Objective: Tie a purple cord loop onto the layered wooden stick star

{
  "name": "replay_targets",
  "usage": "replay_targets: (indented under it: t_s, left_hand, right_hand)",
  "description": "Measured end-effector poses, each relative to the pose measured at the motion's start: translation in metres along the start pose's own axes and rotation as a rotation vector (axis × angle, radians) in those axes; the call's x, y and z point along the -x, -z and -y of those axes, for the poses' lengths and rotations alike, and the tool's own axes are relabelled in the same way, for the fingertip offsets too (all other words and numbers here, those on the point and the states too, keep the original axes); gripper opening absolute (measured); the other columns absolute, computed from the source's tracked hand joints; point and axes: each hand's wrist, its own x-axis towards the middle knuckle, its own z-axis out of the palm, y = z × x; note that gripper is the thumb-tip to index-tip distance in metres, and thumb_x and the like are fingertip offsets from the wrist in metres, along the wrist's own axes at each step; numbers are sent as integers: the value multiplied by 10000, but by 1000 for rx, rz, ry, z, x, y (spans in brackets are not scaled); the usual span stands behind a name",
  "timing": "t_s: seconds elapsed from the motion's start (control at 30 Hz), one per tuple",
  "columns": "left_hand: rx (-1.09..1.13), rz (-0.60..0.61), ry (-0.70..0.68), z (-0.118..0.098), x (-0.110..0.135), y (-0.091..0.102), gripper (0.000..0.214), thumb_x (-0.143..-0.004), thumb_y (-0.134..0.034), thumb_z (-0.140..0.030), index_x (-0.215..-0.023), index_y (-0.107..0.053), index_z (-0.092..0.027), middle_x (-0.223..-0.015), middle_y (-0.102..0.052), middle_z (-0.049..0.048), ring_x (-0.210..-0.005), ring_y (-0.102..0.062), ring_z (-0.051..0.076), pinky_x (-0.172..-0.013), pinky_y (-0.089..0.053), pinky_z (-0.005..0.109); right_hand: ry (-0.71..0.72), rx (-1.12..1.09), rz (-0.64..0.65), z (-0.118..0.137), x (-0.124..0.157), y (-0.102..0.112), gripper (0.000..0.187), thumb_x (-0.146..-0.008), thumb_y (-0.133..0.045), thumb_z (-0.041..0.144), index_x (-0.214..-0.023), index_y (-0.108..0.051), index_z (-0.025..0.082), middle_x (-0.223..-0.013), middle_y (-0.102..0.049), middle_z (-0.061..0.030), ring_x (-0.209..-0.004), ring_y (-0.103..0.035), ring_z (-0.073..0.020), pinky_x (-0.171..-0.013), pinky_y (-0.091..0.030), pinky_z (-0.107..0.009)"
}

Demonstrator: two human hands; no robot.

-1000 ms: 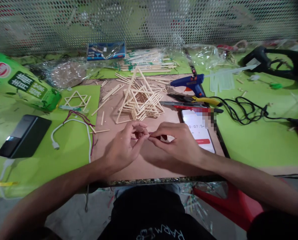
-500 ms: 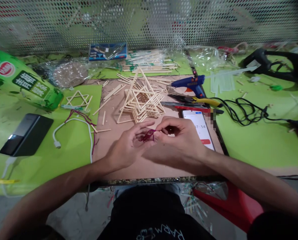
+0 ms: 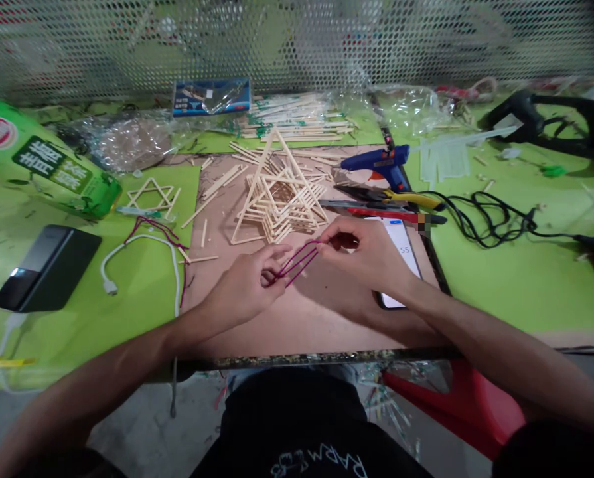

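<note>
A purple string point(image 3: 300, 260) runs in several strands between my two hands, above the brown board point(image 3: 257, 332). My left hand point(image 3: 259, 275) pinches its lower left end between thumb and fingers. Thumb and forefinger of my right hand point(image 3: 359, 252) grip the upper right end. Just beyond the hands stands a star-shaped frame of stacked wooden sticks point(image 3: 281, 206), with a larger stick triangle leaning on it. Under my right hand lies a phone point(image 3: 403, 249), partly covered.
At right lie a blue glue gun point(image 3: 379, 162), yellow-handled pliers point(image 3: 413, 199) and a black cable point(image 3: 496, 219). At left are a green drink bottle point(image 3: 52, 159), a power bank point(image 3: 48, 269), a white cable point(image 3: 142, 240) and a small stick star point(image 3: 152, 196). A perforated metal screen point(image 3: 297, 53) stands behind.
My hands have moved apart, the right one up and to the right. The string, bunched at the fingers before, is now drawn out between them.
</note>
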Motion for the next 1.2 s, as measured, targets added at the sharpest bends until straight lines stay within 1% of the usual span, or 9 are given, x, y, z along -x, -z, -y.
replay_targets:
  t_s: [0.17, 0.27, 0.43, 0.6, 0.73, 0.83, 0.93, 1.07, 1.2]
  left_hand:
    - [-556, -94, -132, -1, 6, 5, 539, -846, -625, -170, -1369, -511, -233, -1053, -744, 53, -817, -708, 190, -711, -563, 303]
    - [-732, -95, -178, -1, 8, 6, 533, -834, -610, -155, -1355, -510, -215, -1116, -726, 65, -809, -698, 188, -714, -550, 306]
    - [-818, -67, -198, 0, 7, 7, 506, -880, -554, -176, -1379, -469, -175, -1208, -666, 98, -1042, -661, 245, -869, -550, 375]
    - [-896, -52, -259, -1, 7, 10, 492, -907, -535, -205, -1385, -453, -120, -1202, -642, 137, -1124, -611, 298, -945, -536, 467]
    - [-905, -71, -368, -4, 7, 14, 457, -908, -530, -176, -1359, -481, -116, -1269, -618, 155, -1202, -569, 312, -1030, -489, 507]
    - [-935, -36, -546, -5, 10, 14, 393, -933, -522, -163, -1323, -524, -119, -1257, -644, 123, -1152, -597, 275, -1012, -507, 462]
    - [-978, 62, -750, -6, 15, 13, 301, -945, -532, -145, -1234, -592, -87, -1224, -676, 114, -1120, -620, 250, -999, -519, 412]
    - [-1042, 130, -875, -3, 26, 15, 291, -940, -523, -108, -1210, -616, -52, -1261, -669, 145, -1165, -614, 276, -968, -527, 407]
    - [-1127, 129, -916, 2, 35, 21, 332, -950, -496, -115, -1259, -607, -67, -1305, -652, 146, -1213, -595, 274, -1012, -489, 413]
  right_hand:
    - [94, 289, 128, 2, 4, -4, 62, -750, -624, 136, -724, -656, 182, -716, -632, -8, -650, -515, -119, -604, -375, -268]
    - [124, 408, 144, 2, 6, -7, 122, -759, -621, 147, -655, -573, 189, -696, -593, -23, -663, -510, -142, -603, -369, -290]
    - [198, 529, 159, -1, 8, -10, 61, -766, -613, 146, -738, -600, 199, -774, -638, -63, -734, -559, -197, -632, -397, -332]
    - [239, 648, 243, -4, 9, -5, 59, -828, -604, 195, -871, -642, 179, -828, -666, -111, -778, -592, -245, -656, -404, -365]
    - [275, 695, 311, -5, 9, 11, 94, -891, -583, 226, -856, -657, 180, -803, -674, -98, -760, -602, -231, -640, -396, -357]
    - [340, 726, 277, -6, 8, 23, 139, -921, -567, 231, -880, -691, 182, -829, -688, -75, -818, -630, -228, -689, -436, -354]
    - [485, 704, 276, -9, 5, 32, 171, -934, -546, 176, -937, -716, 170, -885, -705, -62, -859, -645, -217, -776, -493, -361]
    - [822, 568, 343, -21, 2, 37, 253, -932, -504, 88, -1114, -680, 107, -1180, -697, -102, -1158, -610, -240, -991, -497, -396]
    - [878, 562, 373, -35, 3, 34, 329, -948, -461, 68, -1228, -629, 100, -1335, -640, -104, -1296, -550, -253, -986, -507, -406]
